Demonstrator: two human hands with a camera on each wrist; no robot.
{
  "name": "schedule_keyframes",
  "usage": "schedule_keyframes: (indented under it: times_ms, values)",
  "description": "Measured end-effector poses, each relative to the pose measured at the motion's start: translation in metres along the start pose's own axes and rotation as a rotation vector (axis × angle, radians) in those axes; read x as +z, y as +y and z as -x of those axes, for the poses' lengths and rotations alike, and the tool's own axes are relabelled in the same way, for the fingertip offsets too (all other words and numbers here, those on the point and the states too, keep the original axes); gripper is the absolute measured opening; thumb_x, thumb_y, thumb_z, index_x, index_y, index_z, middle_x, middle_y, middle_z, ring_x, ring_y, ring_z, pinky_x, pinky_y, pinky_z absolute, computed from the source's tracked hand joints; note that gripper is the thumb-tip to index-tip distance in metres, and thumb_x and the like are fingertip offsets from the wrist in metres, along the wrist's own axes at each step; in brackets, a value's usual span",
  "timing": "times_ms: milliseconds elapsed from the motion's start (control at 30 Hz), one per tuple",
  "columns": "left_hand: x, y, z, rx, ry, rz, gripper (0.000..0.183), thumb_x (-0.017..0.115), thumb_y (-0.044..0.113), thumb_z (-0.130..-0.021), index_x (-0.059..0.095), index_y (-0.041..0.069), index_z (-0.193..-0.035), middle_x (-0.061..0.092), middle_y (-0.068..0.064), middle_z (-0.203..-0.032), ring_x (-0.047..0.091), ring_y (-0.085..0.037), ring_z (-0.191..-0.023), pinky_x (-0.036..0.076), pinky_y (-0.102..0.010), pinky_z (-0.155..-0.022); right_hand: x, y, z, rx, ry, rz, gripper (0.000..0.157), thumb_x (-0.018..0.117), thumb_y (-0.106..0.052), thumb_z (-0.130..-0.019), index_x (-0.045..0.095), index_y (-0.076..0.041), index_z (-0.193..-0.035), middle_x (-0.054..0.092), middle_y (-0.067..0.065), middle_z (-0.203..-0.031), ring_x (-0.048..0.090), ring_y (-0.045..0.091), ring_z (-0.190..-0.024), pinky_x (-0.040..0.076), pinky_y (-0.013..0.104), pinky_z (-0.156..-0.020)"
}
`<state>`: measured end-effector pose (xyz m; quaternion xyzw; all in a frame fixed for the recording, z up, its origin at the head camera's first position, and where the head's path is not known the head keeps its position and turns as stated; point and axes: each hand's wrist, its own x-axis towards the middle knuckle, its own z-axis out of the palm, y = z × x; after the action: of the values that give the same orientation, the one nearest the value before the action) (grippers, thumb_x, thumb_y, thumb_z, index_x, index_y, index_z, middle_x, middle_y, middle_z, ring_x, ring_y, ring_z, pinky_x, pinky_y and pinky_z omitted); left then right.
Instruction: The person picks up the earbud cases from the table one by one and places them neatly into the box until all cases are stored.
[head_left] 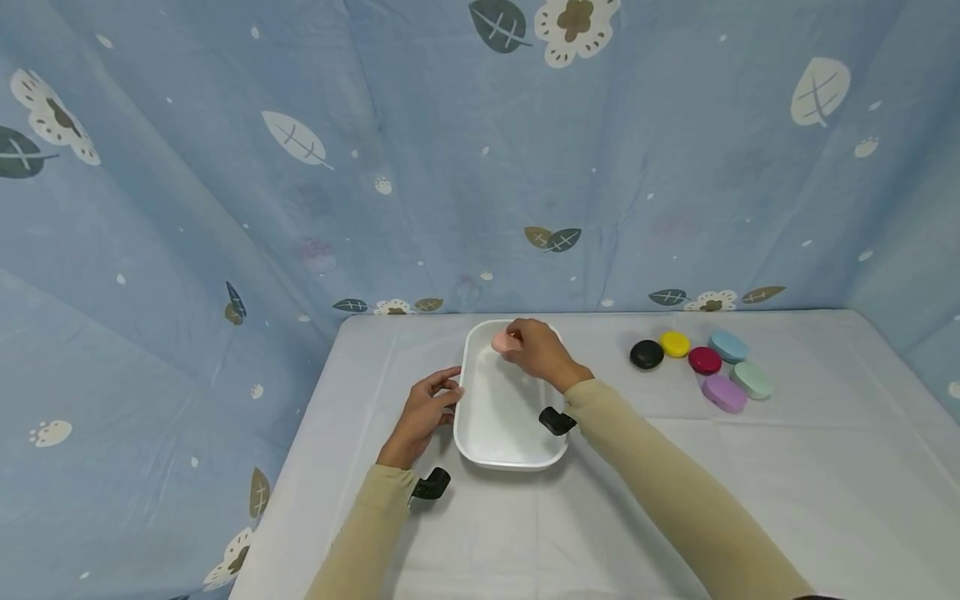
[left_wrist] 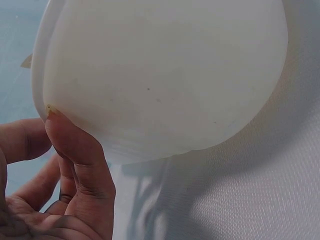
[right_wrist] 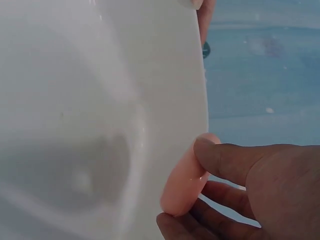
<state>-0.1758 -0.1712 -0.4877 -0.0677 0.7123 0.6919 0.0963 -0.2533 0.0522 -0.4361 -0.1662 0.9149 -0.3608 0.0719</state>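
A white rectangular tray point(head_left: 498, 417) with rounded corners is in the middle of the head view. My left hand point(head_left: 422, 417) holds it at the left rim; in the left wrist view the thumb point(left_wrist: 82, 147) lies against the tray's side and the fingers are behind the edge. Over the tray's far end, my right hand point(head_left: 540, 350) pinches a smooth pink oval piece point(head_left: 504, 342). In the right wrist view that pink piece point(right_wrist: 182, 187) sits on edge between thumb and fingertips, overlapping the tray's pale inner wall point(right_wrist: 165, 90).
To the right on the white cloth lie smooth rounded pieces: black point(head_left: 647, 354), yellow point(head_left: 675, 343), red point(head_left: 705, 360), blue point(head_left: 727, 346), mint green point(head_left: 752, 379) and purple point(head_left: 724, 392). A blue patterned curtain point(head_left: 450, 167) hangs behind the table.
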Motion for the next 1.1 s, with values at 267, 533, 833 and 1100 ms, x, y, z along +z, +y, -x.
schedule_keyframes:
  times_ms: [267,533,833,1100]
  values:
    - [0.0,0.0,0.0,-0.005,-0.013,0.011,0.044,0.064,0.004,-0.104,0.06,0.005,-0.148,0.059,-0.009,-0.109,0.057,-0.015,-0.072,0.053,-0.028,-0.059,0.006,0.0,-0.004,0.01,-0.002,0.017,0.039,0.076,-0.014,-0.098,0.067,0.005,-0.131,0.072,0.02,-0.122,0.068,0.032,-0.105,0.055,0.046,-0.095]
    - [0.0,0.001,0.001,-0.007,-0.005,0.007,0.044,0.064,0.003,-0.104,0.06,0.003,-0.147,0.06,-0.009,-0.109,0.057,-0.015,-0.072,0.053,-0.027,-0.058,0.009,0.002,-0.006,-0.021,-0.002,0.039,0.037,0.075,-0.011,-0.098,0.068,0.006,-0.13,0.071,0.021,-0.121,0.068,0.033,-0.105,0.055,0.046,-0.094]
    - [0.002,0.0,0.001,-0.011,0.006,0.003,0.044,0.063,0.002,-0.104,0.06,0.003,-0.148,0.059,-0.009,-0.11,0.058,-0.015,-0.072,0.053,-0.027,-0.059,-0.006,0.012,0.008,-0.052,0.039,-0.025,0.04,0.072,-0.003,-0.099,0.062,0.011,-0.136,0.067,0.028,-0.128,0.065,0.041,-0.12,0.054,0.049,-0.102]
    - [0.001,0.0,0.001,-0.01,0.005,0.004,0.043,0.063,0.002,-0.104,0.061,0.003,-0.147,0.059,-0.01,-0.11,0.058,-0.017,-0.072,0.053,-0.027,-0.058,-0.034,0.035,0.029,-0.004,0.163,-0.073,0.04,0.07,-0.002,-0.1,0.062,0.009,-0.137,0.066,0.027,-0.129,0.065,0.041,-0.12,0.056,0.05,-0.102]
